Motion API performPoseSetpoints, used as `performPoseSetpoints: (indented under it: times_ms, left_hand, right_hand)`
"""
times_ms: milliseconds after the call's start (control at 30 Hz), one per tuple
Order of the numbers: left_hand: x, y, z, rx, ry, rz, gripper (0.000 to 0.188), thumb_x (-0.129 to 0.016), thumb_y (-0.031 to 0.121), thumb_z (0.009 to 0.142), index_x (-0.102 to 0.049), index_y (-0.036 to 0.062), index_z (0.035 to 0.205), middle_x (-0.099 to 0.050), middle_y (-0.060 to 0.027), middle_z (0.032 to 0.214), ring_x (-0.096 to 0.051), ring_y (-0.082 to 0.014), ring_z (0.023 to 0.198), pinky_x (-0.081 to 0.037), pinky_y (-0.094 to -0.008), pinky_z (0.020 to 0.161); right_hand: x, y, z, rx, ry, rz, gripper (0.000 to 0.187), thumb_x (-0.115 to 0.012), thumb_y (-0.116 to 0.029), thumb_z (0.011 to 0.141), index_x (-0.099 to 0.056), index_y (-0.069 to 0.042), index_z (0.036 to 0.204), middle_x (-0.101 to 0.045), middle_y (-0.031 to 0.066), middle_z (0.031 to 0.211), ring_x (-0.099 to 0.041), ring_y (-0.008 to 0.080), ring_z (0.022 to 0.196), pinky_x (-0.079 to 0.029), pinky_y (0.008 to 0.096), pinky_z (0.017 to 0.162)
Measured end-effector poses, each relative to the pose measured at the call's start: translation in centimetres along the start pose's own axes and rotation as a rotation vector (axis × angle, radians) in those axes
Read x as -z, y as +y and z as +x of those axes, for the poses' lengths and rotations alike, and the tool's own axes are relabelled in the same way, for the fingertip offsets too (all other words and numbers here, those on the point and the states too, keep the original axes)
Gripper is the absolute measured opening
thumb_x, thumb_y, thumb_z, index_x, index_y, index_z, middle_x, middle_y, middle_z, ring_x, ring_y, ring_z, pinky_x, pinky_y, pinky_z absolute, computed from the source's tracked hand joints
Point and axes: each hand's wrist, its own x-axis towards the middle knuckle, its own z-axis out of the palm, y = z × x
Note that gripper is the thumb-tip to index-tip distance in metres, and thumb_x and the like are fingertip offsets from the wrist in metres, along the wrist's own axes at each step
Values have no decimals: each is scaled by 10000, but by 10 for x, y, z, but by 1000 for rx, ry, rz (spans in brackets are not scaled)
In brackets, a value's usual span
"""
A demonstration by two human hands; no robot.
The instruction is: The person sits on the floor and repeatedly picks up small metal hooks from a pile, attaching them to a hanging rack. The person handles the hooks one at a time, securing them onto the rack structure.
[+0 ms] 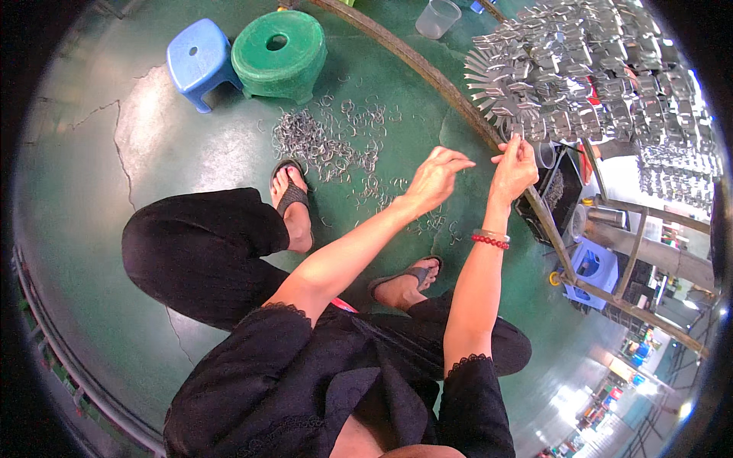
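Note:
My left hand (437, 180) is over the floor, its fingers pressed together and pointing right. If anything sits between those fingertips, it is too small to make out. Just right of it, my right hand (516, 169) is raised with its fingers bent closed, a red bead bracelet (490, 241) on the wrist. Its fingertips reach the lower left edge of many hanging shiny metal pieces (565, 84), arranged in dense rows. Whether they grip one of those pieces cannot be seen.
Small curved metal scraps (317, 145) lie scattered on the green floor before my feet. A blue stool (197, 57) and a green stool (279, 57) stand beyond. A rack bar (412, 61) runs past my hands; a purple-blue stool (592, 271) sits behind it.

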Motion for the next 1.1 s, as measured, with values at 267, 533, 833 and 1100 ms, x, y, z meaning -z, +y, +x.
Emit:
performPoseSetpoints:
  times_ms: [267,533,833,1100]
  left_hand:
    - [72,-61,-28,178,230,77,314,-503,-63,728,-679,84,942,-632,-122,910,-570,-298,921,-458,-396,843]
    - [88,-112,-86,651,128,197,159,-608,144,789,-649,72,924,-630,-148,883,-589,-312,913,-458,-422,833]
    - [121,-185,-92,459,245,768,103,-625,50,716,-621,62,818,-547,-127,835,-500,-327,863,-437,-409,768]
    - [145,-206,-70,262,-172,925,250,-707,194,703,-668,121,938,-578,-84,866,-499,-285,902,-430,-379,812]
  right_hand:
    - [-11,37,8,319,49,-411,312,-556,-291,903,-632,-15,778,-625,125,609,-600,250,529,-463,391,523]
    - [-10,12,7,163,-2,-407,363,-552,-341,910,-622,-18,760,-606,64,566,-555,154,446,-430,316,443]
    - [-9,17,8,79,-52,-283,304,-561,-298,915,-628,-22,805,-595,45,581,-536,116,460,-417,278,445]
    - [-7,18,3,35,-28,-151,272,-577,-264,913,-614,-25,788,-572,17,591,-481,68,464,-381,236,430]
